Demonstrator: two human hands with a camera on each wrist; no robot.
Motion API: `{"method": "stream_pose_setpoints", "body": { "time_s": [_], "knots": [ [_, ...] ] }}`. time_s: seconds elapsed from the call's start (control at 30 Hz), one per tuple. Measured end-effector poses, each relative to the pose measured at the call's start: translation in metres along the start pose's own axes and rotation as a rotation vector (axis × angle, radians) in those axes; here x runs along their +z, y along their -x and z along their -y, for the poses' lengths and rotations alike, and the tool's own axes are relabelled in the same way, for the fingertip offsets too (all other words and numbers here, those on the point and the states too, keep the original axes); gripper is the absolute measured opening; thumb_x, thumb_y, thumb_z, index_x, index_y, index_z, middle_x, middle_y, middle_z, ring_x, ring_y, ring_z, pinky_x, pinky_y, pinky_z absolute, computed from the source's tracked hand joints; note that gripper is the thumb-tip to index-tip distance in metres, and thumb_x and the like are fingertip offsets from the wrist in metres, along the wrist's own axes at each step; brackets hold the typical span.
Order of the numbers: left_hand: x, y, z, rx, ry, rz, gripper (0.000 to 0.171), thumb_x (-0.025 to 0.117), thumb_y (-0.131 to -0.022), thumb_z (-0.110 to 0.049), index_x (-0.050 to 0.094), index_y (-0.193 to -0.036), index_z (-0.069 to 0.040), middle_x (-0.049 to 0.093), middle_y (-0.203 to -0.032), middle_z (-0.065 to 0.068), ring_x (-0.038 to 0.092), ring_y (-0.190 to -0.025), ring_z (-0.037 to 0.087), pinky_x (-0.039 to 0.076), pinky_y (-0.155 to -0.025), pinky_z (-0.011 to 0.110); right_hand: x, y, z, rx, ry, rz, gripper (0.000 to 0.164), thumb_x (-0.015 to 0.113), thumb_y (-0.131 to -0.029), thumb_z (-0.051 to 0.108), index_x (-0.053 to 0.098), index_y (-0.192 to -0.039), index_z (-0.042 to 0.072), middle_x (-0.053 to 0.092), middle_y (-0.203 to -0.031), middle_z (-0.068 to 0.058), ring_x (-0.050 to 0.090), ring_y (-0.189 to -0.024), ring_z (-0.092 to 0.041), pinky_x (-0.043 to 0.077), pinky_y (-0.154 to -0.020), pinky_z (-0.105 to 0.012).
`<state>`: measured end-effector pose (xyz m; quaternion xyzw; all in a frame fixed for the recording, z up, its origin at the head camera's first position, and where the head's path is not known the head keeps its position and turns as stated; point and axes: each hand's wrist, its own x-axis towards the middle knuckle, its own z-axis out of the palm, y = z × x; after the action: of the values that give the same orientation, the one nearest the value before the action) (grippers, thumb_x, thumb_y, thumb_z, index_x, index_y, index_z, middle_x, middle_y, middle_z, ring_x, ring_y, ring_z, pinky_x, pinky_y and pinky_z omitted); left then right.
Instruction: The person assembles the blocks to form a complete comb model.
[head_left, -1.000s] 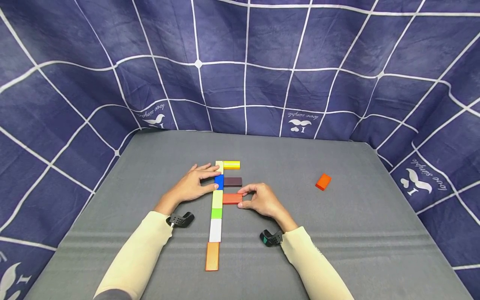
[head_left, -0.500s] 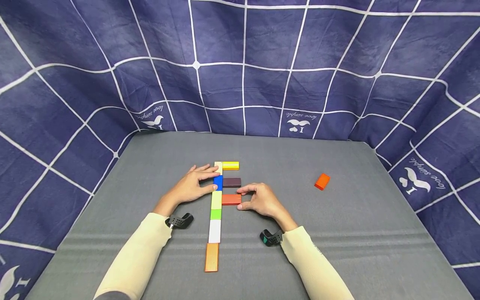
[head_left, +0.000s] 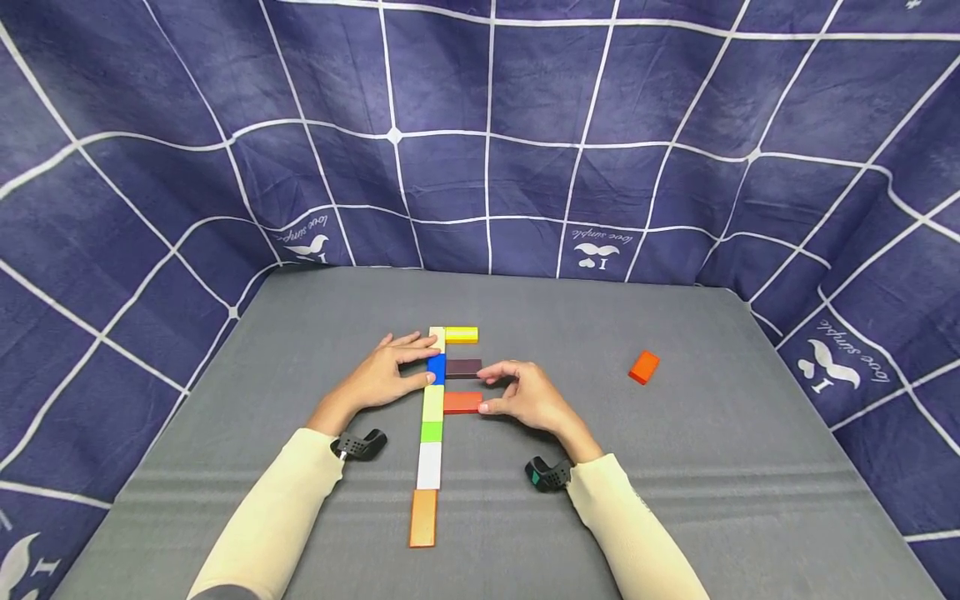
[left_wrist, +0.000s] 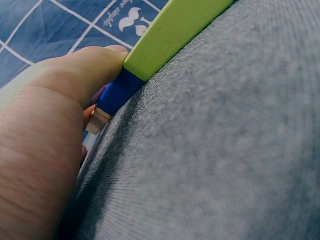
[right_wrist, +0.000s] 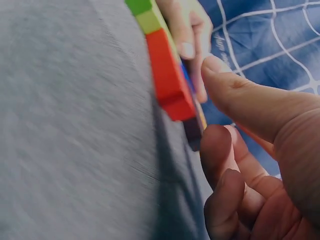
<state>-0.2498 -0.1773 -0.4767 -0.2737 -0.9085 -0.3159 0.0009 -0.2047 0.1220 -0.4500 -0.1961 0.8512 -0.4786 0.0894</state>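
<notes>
In the head view my left hand (head_left: pixel 381 372) rests its fairly straight fingers on the upper part of a column of wooden blocks. Its fingertips touch the cream block (head_left: pixel 440 333) and the blue block (head_left: pixel 437 368). The left wrist view shows the thumb near where the blue block meets the yellow-green block (left_wrist: pixel 172 37). To the right of the column lies a red block (head_left: pixel 462 403), end against it. My right hand (head_left: pixel 534 398) hovers just off that block's outer end, thumb and fingers spread with nothing between them. A dark purple block (head_left: pixel 463 368) lies just beyond the red one.
A yellow block (head_left: pixel 461 335) projects from the column's far end. Nearer me the column continues with a green block (head_left: pixel 431 432), a white block (head_left: pixel 430 465) and an orange block (head_left: pixel 423 518). An orange-red block (head_left: pixel 643 367) lies alone to the right on the grey cloth (head_left: pixel 712 467).
My right thumb and fingers have let go of the red block and parted, the hand drawing slightly to the right. The left hand has stayed on the column.
</notes>
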Motion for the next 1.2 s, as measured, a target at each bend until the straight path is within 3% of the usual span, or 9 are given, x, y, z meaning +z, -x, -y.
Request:
{"method": "stream_pose_setpoints", "body": {
  "time_s": [0.43,0.67,1.0,1.2],
  "knots": [
    [0.002,0.001,0.003,0.015,0.01,-0.002,0.053,0.072,-0.091,-0.047,0.061,-0.14,-0.031,0.049,-0.153,-0.013,0.035,-0.15,0.025,0.007,-0.123,0.065,-0.043,0.008,0.0,0.047,0.024,-0.157,0.051,0.088,-0.077,0.017,0.07,-0.124,0.011,0.07,-0.119,-0.015,0.059,-0.059,-0.012,0.042,-0.049,-0.022],
    [0.001,0.0,0.002,0.027,0.017,-0.011,0.052,0.071,-0.091,-0.046,0.061,-0.14,-0.029,0.05,-0.153,-0.01,0.036,-0.15,0.027,0.007,-0.122,0.066,-0.071,0.014,0.003,0.061,0.053,-0.244,0.048,0.089,-0.077,0.021,0.072,-0.121,0.021,0.069,-0.121,-0.012,0.06,-0.059,-0.01,0.041,-0.048,-0.023],
    [0.001,-0.001,0.001,0.027,0.009,-0.008,0.053,0.072,-0.091,-0.046,0.061,-0.14,-0.03,0.05,-0.153,-0.01,0.035,-0.15,0.027,0.007,-0.122,0.065,-0.122,0.034,-0.012,0.126,0.062,-0.39,0.049,0.087,-0.079,0.03,0.07,-0.125,0.024,0.069,-0.12,-0.001,0.058,-0.06,-0.003,0.04,-0.049,-0.023],
    [0.0,0.0,0.001,0.007,0.004,-0.005,0.052,0.072,-0.091,-0.045,0.06,-0.14,-0.031,0.048,-0.153,-0.014,0.035,-0.151,0.024,0.007,-0.124,0.063,-0.142,0.044,-0.022,0.143,0.054,-0.426,0.052,0.086,-0.08,0.034,0.068,-0.127,0.024,0.068,-0.111,0.006,0.051,-0.052,-0.002,0.038,-0.044,-0.025]
  ]
}}
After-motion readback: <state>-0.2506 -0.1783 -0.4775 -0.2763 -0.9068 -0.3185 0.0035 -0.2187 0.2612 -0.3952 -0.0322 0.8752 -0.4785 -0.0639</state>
